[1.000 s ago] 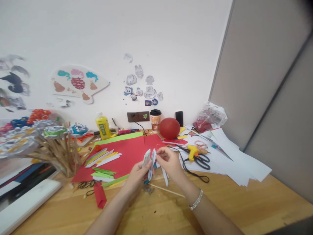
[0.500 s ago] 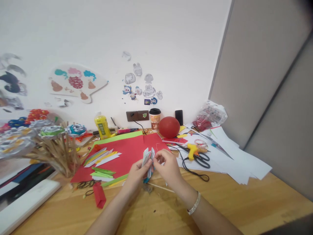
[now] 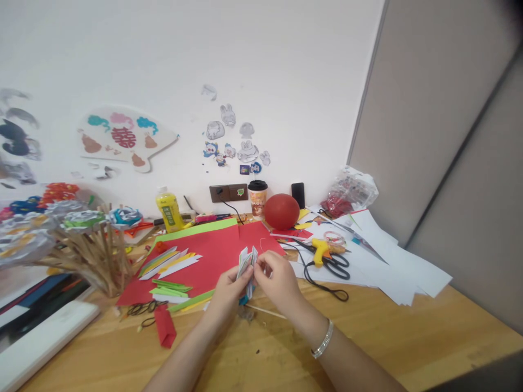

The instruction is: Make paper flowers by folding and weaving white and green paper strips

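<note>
1. Folded paper bundle [image 3: 245,268]: it is up in both hands, in the middle of the clock, over the wooden table [image 3: 257,370]. Twelve points to the wall. Its thin layers stand almost straight up.

2. The left hand [image 3: 229,284] comes in from eight o'clock. Its thumb and fingers are squeezed on the bundle.

3. The right hand [image 3: 278,276] comes in from four o'clock. Its fingertips are bent close together at the bundle's right edge. I cannot tell if they pinch the paper or just touch it.

4. A blue bit [image 3: 244,300] peeks out at six o'clock, under the hands. A thin stick [image 3: 267,312] lies at five.

5. The red sheet [image 3: 216,250] is at ten to eleven, with green strips [image 3: 171,287] at nine. The yellow glue gun [image 3: 321,252] is near three.

6. I think the step now is sorting or lining up the paper layers with the right fingers.

7. The next move seems to need a firm left hold and small, soft right fingers, so the layers don't bend or slip.
</note>
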`<action>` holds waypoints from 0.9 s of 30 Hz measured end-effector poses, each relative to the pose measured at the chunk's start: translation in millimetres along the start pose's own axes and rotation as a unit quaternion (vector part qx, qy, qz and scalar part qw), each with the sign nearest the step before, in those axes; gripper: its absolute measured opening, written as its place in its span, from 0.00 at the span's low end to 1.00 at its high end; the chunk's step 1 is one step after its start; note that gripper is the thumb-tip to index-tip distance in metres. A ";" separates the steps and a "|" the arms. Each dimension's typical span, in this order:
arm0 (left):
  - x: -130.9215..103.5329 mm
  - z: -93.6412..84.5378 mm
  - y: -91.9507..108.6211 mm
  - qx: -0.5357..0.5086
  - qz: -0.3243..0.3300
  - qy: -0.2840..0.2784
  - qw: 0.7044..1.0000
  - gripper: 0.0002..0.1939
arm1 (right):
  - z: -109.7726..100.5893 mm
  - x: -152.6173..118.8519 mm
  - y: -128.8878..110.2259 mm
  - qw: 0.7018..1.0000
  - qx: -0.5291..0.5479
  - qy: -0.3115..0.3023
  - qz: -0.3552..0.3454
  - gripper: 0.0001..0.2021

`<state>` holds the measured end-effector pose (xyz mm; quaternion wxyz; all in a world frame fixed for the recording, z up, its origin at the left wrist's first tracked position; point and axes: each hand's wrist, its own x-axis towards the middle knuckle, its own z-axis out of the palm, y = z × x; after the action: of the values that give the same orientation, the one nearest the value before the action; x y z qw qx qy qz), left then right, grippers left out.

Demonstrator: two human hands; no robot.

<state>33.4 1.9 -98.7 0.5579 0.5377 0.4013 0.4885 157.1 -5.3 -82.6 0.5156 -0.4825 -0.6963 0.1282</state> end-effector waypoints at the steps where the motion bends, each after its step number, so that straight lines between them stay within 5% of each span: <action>1: 0.1 -0.1 0.1 0.003 0.001 -0.001 1.000 0.18 | 0.0 -0.4 -0.1 1.000 -0.006 -0.003 0.001 0.06; 11: 2.8 -4.4 -1.5 0.113 0.015 -0.016 0.993 0.18 | -2.1 3.6 5.0 0.998 0.048 -0.024 0.038 0.08; 23: 0.7 -2.1 0.8 0.100 0.012 -0.016 0.995 0.19 | 0.1 2.6 10.5 0.996 0.088 0.005 0.020 0.08; 27: 2.6 -2.8 -2.1 0.128 0.016 0.006 0.992 0.18 | 2.7 5.5 15.9 0.983 0.166 -0.002 0.077 0.06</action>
<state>31.4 5.2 -100.9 0.4738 0.6081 0.4555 0.4452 163.3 7.9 -91.2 0.5757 -0.4423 -0.6271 0.2822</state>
